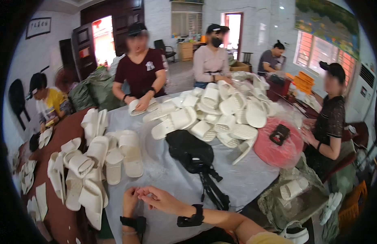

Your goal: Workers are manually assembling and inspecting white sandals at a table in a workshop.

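Near the front edge of the table, my left hand (131, 200) and my right hand (161, 200) meet, fingertips close together. The fingers of both are bent inward; whatever may be between them is too small to make out. Black straps circle both wrists. To the left of my hands lies a loose group of cream slide slippers (124, 151), some stacked or on their sides. Just beyond my right hand rests a black bag (189, 149) with dangling straps. A large heap of cream slippers (221, 105) covers the far middle of the table.
A pale sheet (152, 162) covers the table. On the right sit a red plastic bag (274, 142) with a dark pouch on it and a grey-green sack (286, 203). Several co-workers surround the table; one across from me handles a slipper (136, 107). A brown-covered surface (60, 215) adjoins at left.
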`<act>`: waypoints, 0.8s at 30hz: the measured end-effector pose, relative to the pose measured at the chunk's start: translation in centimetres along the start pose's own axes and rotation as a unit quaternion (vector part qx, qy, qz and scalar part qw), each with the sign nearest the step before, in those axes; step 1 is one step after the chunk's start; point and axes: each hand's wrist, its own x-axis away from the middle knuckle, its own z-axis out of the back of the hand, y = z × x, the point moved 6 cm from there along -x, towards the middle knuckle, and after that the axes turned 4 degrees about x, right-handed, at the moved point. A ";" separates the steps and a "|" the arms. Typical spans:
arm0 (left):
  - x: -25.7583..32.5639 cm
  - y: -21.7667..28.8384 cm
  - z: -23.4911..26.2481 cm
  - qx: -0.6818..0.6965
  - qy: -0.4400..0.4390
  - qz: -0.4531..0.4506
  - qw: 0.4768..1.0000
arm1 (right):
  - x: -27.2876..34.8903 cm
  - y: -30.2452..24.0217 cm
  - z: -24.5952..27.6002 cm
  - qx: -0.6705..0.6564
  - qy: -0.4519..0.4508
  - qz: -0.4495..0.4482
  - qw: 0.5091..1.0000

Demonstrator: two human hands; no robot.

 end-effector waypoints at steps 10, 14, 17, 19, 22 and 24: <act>-0.1 0.6 -0.7 0.085 0.109 -0.017 0.990 | -4.6 15.1 1.4 0.081 0.065 -0.038 0.994; 0.3 1.1 -0.5 0.081 0.132 -0.026 0.988 | -5.1 15.5 1.1 0.065 0.045 -0.056 0.995; 2.6 2.2 0.5 0.021 0.216 -0.040 0.975 | -5.2 15.4 1.1 0.034 0.061 -0.064 0.996; 5.4 5.8 1.4 -0.117 0.297 -0.096 0.943 | -5.0 15.2 1.5 0.022 0.075 -0.069 0.995; 10.4 8.6 5.7 -0.312 0.496 -0.107 0.803 | -5.0 14.0 1.1 0.027 0.078 -0.071 0.994; 11.8 6.8 8.9 -0.300 0.605 -0.082 0.733 | -4.9 13.9 0.9 0.038 0.076 -0.071 0.994</act>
